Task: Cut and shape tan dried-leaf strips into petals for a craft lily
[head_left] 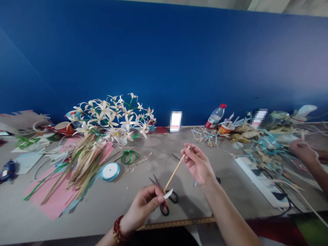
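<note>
Above the front of the table, a thin straw-coloured stick [175, 173] runs at a slant between my two hands. My right hand [199, 164] pinches its upper end between thumb and fingers. At the lower end, my left hand [148, 204] is closed, with a small white petal-shaped strip [168, 194] held at the thumb. The stick's lower end meets these fingertips; whether they also grip it is hard to tell. Behind and below the left hand lie scissors [174, 197] with black handles, partly covered by the fingers.
White handmade flowers [110, 112] stand at the back left. Dried husks [85, 164] lie on pink paper [46, 194], near a blue ribbon spool [118, 176] and green wire [126, 157]. A power strip [261, 184], a bottle [215, 118] and another person's hand [303, 150] are at right.
</note>
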### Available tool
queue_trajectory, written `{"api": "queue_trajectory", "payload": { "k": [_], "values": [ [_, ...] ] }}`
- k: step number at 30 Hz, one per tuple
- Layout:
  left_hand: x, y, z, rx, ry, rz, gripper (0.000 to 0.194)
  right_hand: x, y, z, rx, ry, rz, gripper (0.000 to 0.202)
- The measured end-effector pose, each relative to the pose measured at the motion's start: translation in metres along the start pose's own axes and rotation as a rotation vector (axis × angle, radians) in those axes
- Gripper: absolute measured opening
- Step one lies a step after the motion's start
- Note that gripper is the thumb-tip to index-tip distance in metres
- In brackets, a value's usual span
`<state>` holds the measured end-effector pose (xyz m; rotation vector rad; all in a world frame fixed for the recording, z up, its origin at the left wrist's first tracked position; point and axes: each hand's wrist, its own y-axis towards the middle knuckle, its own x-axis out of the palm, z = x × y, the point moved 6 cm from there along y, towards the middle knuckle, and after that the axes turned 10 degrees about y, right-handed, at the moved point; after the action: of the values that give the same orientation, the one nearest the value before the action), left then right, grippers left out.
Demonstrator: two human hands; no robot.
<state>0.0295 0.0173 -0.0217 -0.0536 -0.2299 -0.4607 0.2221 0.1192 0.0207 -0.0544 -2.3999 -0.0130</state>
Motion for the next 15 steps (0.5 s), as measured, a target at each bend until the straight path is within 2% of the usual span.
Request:
{"api": "queue_trajectory", "payload": {
  "k": [6, 15],
  "values": [
    [-0.015, -0.009, 0.007, -0.008, 0.081, 0.021, 0.026, -0.003, 0.005, -0.007, -0.010, -0.071, -0.022, 0.022],
    [-0.028, -0.013, 0.011, -0.011, 0.167, 0.066, 0.027, -0.005, -0.001, -0.012, -0.058, -0.255, 0.015, 0.022]
  ]
}}
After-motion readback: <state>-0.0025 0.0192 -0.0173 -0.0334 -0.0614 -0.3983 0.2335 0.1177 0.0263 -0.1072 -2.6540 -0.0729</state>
